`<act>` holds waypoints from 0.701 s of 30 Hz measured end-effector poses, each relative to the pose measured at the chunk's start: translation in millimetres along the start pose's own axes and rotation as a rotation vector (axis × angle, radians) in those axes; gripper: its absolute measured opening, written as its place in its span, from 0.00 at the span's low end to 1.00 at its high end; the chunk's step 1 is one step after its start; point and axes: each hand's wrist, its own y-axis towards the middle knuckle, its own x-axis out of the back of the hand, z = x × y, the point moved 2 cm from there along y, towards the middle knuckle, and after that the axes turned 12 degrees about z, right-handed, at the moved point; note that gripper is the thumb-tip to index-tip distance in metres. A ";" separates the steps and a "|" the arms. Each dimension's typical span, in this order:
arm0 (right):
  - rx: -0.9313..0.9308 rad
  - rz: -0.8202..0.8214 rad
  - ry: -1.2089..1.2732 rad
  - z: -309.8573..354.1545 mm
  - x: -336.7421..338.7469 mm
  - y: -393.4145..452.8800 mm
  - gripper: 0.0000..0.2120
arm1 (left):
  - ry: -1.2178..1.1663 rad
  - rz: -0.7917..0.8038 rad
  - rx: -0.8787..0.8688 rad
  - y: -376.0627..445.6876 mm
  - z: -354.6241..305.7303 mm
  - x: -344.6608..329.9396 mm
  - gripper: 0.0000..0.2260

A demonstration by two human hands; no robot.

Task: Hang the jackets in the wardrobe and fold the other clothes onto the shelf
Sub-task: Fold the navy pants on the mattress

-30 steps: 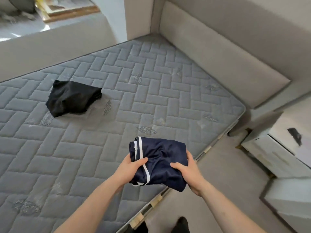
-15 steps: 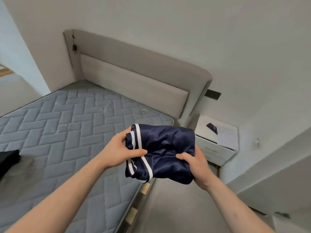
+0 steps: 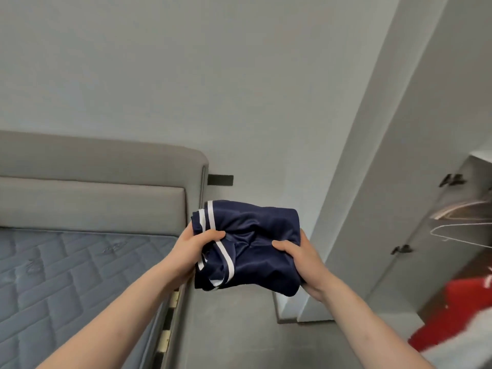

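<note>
Just beyond the foot-side corner of the bed [image 3: 87, 283], in mid-air over the grey floor [image 3: 231, 331], a folded navy garment [image 3: 253, 241] with white stripes is held up between two hands. The left hand [image 3: 194, 249] grips its striped edge, thumb laid across the top of the cloth and fingers curled beneath. The right hand [image 3: 298, 258] clasps the opposite side, thumb pressing into the fabric on top and fingers wrapped under the bundle. The garment touches nothing but the hands; it hangs level, with its lower fold sagging a little.

Behind the bed, the padded grey headboard [image 3: 101, 182] stands against the pale wall [image 3: 186, 75]. Right of the bed, past a white pillar, the wardrobe [image 3: 436, 235] stands with its door open; bare hangers [image 3: 463, 227] show inside, blurred. Below those hangers a red garment [image 3: 458, 312] shows at the frame's edge, and whether it hangs or lies there cannot be told.
</note>
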 end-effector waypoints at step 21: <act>0.325 -0.931 0.158 131.0 172.2 -106.7 0.20 | 0.211 0.954 0.138 218.7 -96.1 -284.5 0.16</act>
